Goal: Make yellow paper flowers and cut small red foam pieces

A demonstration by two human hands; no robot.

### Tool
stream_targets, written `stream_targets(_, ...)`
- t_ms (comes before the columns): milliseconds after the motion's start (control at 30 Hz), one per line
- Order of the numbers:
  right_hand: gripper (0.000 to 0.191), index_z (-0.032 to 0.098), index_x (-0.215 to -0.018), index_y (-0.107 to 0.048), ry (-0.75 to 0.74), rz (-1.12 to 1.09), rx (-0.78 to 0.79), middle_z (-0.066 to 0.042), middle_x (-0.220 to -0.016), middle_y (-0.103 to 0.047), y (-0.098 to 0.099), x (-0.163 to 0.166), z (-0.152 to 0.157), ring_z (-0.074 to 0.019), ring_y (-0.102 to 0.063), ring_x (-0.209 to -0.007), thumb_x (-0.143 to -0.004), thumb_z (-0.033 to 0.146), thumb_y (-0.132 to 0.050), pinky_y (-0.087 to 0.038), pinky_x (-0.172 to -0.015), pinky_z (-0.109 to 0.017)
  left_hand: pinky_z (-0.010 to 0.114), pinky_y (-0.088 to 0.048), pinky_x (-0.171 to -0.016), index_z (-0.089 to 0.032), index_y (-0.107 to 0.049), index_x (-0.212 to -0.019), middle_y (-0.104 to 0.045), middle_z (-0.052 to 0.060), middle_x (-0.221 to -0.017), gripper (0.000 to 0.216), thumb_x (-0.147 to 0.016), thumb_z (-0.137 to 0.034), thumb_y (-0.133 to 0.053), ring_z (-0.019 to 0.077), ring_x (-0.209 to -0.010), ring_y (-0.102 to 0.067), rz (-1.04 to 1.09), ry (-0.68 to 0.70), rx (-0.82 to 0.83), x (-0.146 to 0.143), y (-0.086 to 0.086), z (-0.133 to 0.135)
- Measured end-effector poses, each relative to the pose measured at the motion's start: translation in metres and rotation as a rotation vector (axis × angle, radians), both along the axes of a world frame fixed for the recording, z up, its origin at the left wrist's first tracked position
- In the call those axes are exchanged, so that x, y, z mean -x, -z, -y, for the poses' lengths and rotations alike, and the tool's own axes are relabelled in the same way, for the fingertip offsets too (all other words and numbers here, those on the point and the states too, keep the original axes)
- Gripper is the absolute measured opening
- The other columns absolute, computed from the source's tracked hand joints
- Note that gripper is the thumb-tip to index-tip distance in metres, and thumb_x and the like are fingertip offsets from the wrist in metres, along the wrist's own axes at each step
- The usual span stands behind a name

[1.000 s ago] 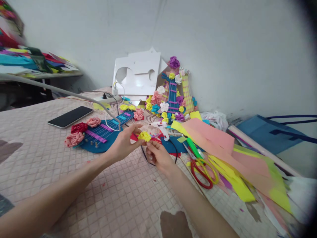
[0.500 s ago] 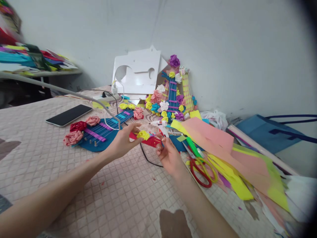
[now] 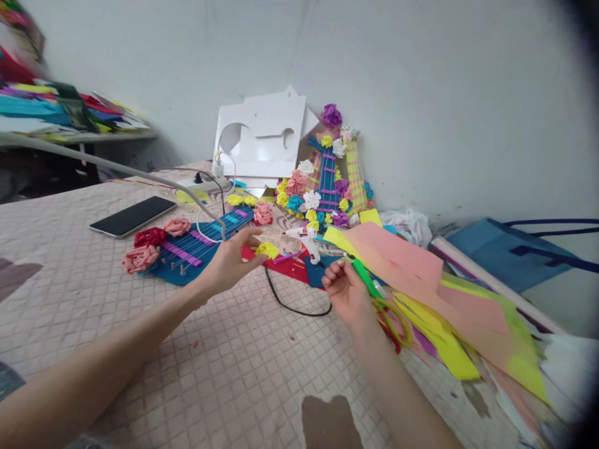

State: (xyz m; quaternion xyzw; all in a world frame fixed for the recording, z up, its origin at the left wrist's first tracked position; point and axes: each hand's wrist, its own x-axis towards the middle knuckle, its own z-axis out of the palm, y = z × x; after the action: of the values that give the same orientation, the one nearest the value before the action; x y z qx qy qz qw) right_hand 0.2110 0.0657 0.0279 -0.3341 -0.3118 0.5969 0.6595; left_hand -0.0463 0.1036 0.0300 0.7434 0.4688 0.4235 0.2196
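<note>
My left hand pinches a small yellow paper flower just above a red paper piece on the quilted surface. My right hand has its fingers curled beside a green stick-like object; I cannot make out whether it grips anything. A white glue gun lies just beyond both hands, its black cord looping between them. Scissors with red and yellow handles lie partly behind my right wrist.
A blue paper guitar with pink and red flowers lies left of the hands; more flower-covered guitars lean on the wall. A phone lies far left. Coloured paper sheets spread to the right, with a blue bag behind.
My right hand has left the yellow flower and moved right, toward the green object and the scissors. My left hand keeps the flower, nearly still.
</note>
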Motion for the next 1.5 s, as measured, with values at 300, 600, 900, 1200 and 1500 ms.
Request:
stream_targets(300,0.021,0.022,-0.069,-0.053,0.17,0.132,-0.03,0.007,-0.058,-0.046,-0.008,-0.036,-0.007,-0.0071,-0.041,-0.046,-0.069,0.034,-0.07,-0.035,-0.041,-0.02,0.032,-0.051,-0.075,-0.021,-0.047,-0.122,-0.064,0.005,-0.098,0.046,-0.08,-0.035,-0.059,0.0191,-0.088,-0.063,-0.017,0.026,0.023,0.004,0.0,-0.002)
stream_targets(600,0.023,0.016,-0.075,-0.063,0.153,0.555,-0.015,-0.001,-0.072,-0.067,-0.019,-0.043,-0.004,-0.0073,-0.05,-0.046,-0.071,0.038,-0.072,-0.04,-0.043,-0.021,0.035,-0.049,-0.081,-0.024,-0.05,-0.118,-0.066,0.004,-0.099,0.042,-0.078,-0.029,-0.062,0.0196,-0.09,-0.063,-0.149,0.44,0.191,-0.012,-0.014,0.041)
stream_targets(900,0.023,0.018,-0.075,-0.063,0.139,0.668,-0.09,0.004,-0.057,-0.053,-0.039,-0.045,-0.004,-0.0081,-0.049,-0.048,-0.076,0.041,-0.067,-0.04,-0.044,-0.02,0.04,-0.043,-0.088,-0.023,-0.051,-0.116,-0.064,0.005,-0.105,0.047,-0.071,-0.013,-0.06,0.0229,-0.099,-0.056,-0.235,0.541,0.193,-0.04,0.006,0.094)
stream_targets(1200,0.024,0.018,-0.075,-0.064,0.095,0.683,-0.146,0.004,-0.057,-0.052,-0.052,-0.031,-0.003,-0.0083,-0.048,-0.046,-0.075,0.042,-0.067,-0.039,-0.042,-0.02,0.041,-0.039,-0.088,-0.022,-0.058,-0.103,-0.065,0.005,-0.1,0.036,-0.069,-0.011,-0.057,0.0248,-0.097,-0.056,-0.338,0.525,0.13,-0.044,0.014,0.102)
stream_targets(1500,0.023,0.019,-0.074,-0.062,0.049,0.672,-0.147,0.005,-0.057,-0.052,-0.043,-0.017,0.0,-0.0082,-0.048,-0.046,-0.077,0.042,-0.065,-0.038,-0.042,-0.02,0.042,-0.037,-0.09,-0.022,-0.056,-0.107,-0.064,0.005,-0.104,0.037,-0.071,-0.011,-0.055,0.0243,-0.101,-0.055,-0.316,0.522,0.127,-0.044,0.022,0.102)
